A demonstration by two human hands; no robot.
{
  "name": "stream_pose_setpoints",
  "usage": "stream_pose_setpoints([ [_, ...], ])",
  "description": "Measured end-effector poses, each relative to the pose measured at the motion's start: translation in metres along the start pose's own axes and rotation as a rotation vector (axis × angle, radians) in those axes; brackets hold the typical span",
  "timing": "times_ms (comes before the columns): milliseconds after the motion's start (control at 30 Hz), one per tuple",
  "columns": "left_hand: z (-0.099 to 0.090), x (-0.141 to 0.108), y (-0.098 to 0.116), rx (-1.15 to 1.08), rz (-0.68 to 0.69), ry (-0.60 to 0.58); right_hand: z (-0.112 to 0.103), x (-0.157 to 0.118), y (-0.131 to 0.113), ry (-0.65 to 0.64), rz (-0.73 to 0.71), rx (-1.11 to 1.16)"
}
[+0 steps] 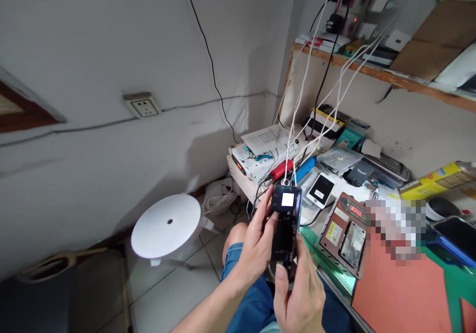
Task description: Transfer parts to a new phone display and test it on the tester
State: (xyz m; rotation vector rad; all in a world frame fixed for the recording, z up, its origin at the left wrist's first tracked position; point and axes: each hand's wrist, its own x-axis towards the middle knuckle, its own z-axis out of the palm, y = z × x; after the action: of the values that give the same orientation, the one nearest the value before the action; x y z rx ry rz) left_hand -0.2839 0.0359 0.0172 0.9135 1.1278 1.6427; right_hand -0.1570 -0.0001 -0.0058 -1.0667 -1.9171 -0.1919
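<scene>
A dark smartphone [284,238] with a lit white square near the top of its screen is held upright between my two hands, over my lap. My left hand [258,241] wraps its left side, the thumb lying over the screen's left edge. Around the lower right side curls my right hand [301,293], its thumb near the bottom of the screen. White cables [297,104] come down from above and pass behind the phone's top edge; whether one is plugged in I cannot tell.
A round white stool [167,226] stands to the left. On the workbench at right are a brown device with a display [344,233], a white-framed phone [322,190], an orange mat [401,291] and a yellow can [439,180]. A loaded wooden shelf [390,77] overhangs the bench.
</scene>
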Motion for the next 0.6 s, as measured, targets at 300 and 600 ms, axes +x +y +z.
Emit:
stream_pose_setpoints([
  [300, 0.0003, -0.001, 0.0019, 0.009, 0.004, -0.015, -0.0009, -0.0025, -0.0003, 0.001, 0.022, 0.012],
  [600, -0.0021, -0.0002, 0.0011, 0.035, -0.005, -0.021, -0.0013, -0.0079, 0.005, -0.037, 0.011, 0.031],
])
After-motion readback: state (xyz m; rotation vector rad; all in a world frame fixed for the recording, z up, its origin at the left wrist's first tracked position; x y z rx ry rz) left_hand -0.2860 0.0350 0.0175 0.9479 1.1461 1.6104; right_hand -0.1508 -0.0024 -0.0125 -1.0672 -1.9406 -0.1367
